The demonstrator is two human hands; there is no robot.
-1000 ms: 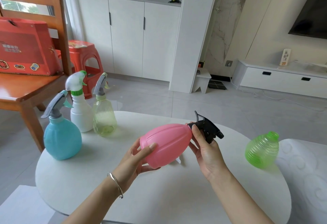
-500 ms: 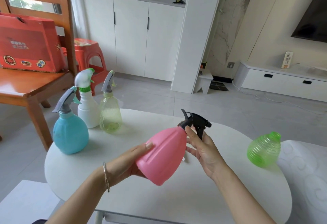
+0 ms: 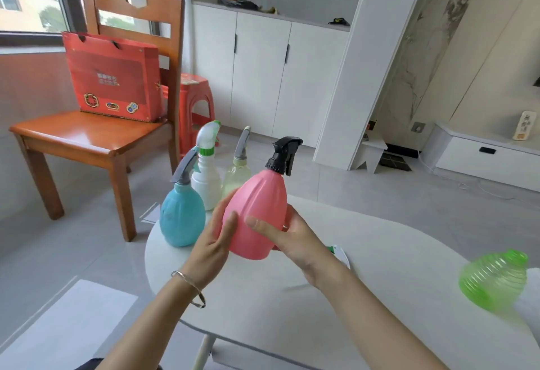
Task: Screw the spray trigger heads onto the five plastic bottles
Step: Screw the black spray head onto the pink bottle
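Both the left hand and the right hand grip the pink bottle by its sides, nearly upright above the white table, black trigger head on its neck.

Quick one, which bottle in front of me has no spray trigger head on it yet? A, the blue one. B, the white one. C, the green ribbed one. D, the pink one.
C: the green ribbed bottle at the right ends in a bare neck, while the pink bottle, gripped by the left hand and right hand, wears a black trigger head, and the blue bottle and white bottle wear theirs.
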